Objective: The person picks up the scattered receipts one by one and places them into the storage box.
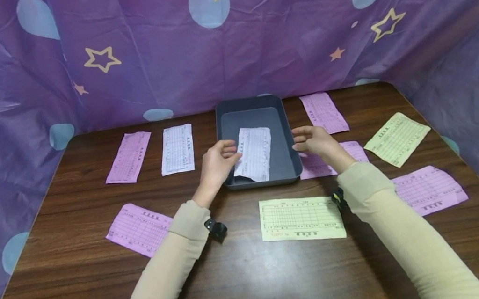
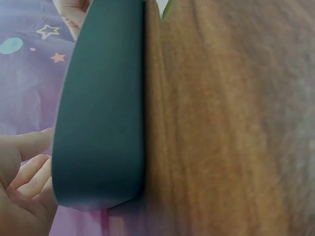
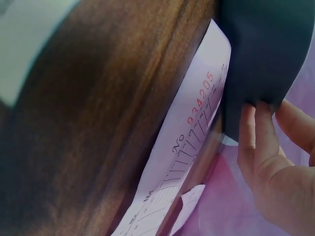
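Note:
A dark grey rectangular tray point(image 1: 280, 132) stands at the back middle of the table, one white printed slip point(image 1: 256, 153) lying inside it near the front wall. My left hand point(image 1: 219, 165) reaches over the tray's left rim, fingers loosely extended, thumb and fingertips right at the slip's left edge. On the other side, my right hand point(image 1: 317, 143) rests its fingertips against the tray's right wall point(image 3: 266, 54), fingers nearly straight. Beneath the right hand is a pink slip point(image 1: 355, 152), partly hidden by that hand; its red number shows in the right wrist view.
Left of the tray lie a white slip point(image 1: 177, 149) and two pink slips point(image 1: 129, 158) point(image 1: 140, 227). A yellow slip point(image 1: 302, 219) lies in front. To the right are another yellow slip point(image 1: 397, 139) and pink slips point(image 1: 324, 112) point(image 1: 430, 190). A purple curtain point(image 1: 164, 57) hangs behind the table.

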### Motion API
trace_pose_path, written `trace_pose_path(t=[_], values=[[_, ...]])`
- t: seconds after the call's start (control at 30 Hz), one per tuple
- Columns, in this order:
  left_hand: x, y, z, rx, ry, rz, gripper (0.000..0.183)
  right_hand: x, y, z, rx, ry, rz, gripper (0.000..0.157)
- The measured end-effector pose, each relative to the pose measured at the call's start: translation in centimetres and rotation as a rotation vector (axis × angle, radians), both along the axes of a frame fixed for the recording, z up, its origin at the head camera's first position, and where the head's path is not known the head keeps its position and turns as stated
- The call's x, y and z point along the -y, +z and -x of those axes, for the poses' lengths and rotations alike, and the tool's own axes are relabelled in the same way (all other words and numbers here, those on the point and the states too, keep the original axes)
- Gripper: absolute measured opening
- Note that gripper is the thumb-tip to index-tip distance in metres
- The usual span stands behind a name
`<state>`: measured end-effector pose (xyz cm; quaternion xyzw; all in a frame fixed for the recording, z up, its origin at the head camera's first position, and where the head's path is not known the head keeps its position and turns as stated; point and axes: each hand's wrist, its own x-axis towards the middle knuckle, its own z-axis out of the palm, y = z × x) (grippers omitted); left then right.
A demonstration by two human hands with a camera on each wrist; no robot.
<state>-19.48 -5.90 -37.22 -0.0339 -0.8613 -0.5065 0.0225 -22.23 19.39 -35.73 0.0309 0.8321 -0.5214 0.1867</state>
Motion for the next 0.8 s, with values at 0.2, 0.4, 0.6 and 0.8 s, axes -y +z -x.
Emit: trace_pose_path(t=[0.2, 0.4, 0.6, 0.8], values=[[0.5, 1.0, -0.6, 0.002, -0.027, -0.006, 0.038, 0.0, 0.0, -0.1, -0.004, -0.007, -0.005, 0.058], [1.8, 2.1, -1.3, 0.035, -0.066, -0.014, 0.041, 0.0, 0.0, -0.1, -0.008, -0.011, 0.014, 0.058], [4.2, 3.0, -2.0, 0.024, -0.08, 0.004, 0.041, 0.0, -0.2, -0.1, -0.016, -0.012, 0.014, 0.057], [7.5, 3.5, -2.6, -0.002, -0.028, 0.039, 0.042, -0.1, -0.3, 0.0, -0.026, -0.009, 0.007, 0.057]])
